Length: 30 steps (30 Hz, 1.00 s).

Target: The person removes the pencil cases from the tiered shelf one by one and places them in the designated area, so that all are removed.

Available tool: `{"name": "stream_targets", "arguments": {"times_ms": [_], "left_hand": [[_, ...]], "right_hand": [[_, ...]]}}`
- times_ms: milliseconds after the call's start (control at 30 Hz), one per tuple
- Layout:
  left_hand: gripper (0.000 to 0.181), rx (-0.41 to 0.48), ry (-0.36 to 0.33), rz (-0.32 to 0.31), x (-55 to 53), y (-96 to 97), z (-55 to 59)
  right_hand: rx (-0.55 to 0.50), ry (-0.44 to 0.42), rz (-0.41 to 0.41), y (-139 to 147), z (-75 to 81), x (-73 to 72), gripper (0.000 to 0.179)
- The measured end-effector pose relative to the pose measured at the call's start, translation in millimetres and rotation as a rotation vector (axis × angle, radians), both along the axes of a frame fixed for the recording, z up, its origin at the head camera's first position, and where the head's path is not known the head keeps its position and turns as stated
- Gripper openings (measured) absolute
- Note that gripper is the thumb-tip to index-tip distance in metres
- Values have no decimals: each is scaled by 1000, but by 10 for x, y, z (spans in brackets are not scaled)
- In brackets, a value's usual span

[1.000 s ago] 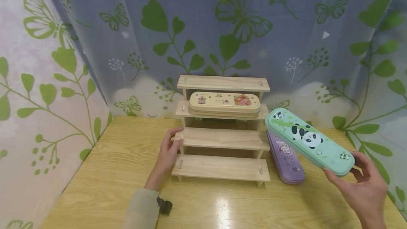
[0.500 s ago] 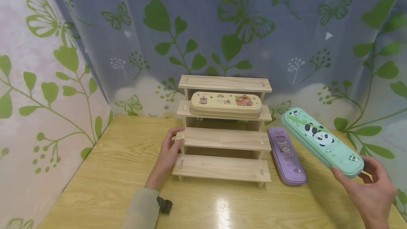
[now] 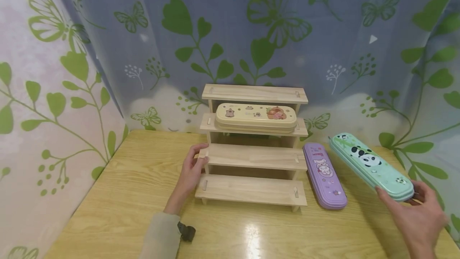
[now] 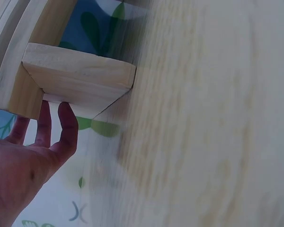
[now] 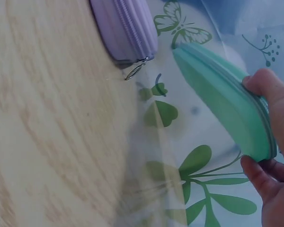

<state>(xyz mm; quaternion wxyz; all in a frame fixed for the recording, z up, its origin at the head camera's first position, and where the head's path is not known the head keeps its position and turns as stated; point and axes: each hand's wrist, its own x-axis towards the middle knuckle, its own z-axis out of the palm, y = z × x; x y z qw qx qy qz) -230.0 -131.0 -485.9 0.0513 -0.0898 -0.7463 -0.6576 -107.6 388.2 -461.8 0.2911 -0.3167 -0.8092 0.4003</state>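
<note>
The green panda case (image 3: 371,167) is tilting in mid-air over the right side of the worktop (image 3: 251,229), and the right hand (image 3: 418,213) is clamping its near end, thumb against fingers! Just left, the purple case (image 3: 324,177) is lying beside the wooden rack (image 3: 251,157). Across the way, the left hand (image 3: 190,169) is gripping the rack's left edge, while the second-highest tier is carrying the yellow case (image 3: 256,118).

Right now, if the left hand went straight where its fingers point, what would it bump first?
The wooden rack. The left hand seems to hold its left side, so nothing appears to lie in between.
</note>
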Motion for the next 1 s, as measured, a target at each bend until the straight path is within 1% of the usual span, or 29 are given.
{"name": "stream_targets", "arguments": {"times_ms": [100,200,267,333,467,600,767,1000], "left_hand": [[38,-2,3,0,1,-1,-6],[37,-5,3,-2,-2,0,-12],[38,-4,3,-7,0,5,-5],[38,-3,2,-8,1,6,-1],[38,1,-2,-2,0,4,5],[38,6,-9,-5,-6,5,2],[37,3,-12,-1,-2,11,1],[38,4,-5,2,-10,-2,-12]], "right_hand": [[19,-86,-12,28,-8,-34,85],[52,-153,-5,51,-23,-61,85],[67,-173,3,59,-34,-72,83],[67,-174,14,61,-45,-82,82],[90,-224,59,65,-53,-110,82],[157,-284,97,79,-73,-131,81],[198,-368,164,89,-108,-126,84],[212,-440,230,112,-112,-115,85]]}}
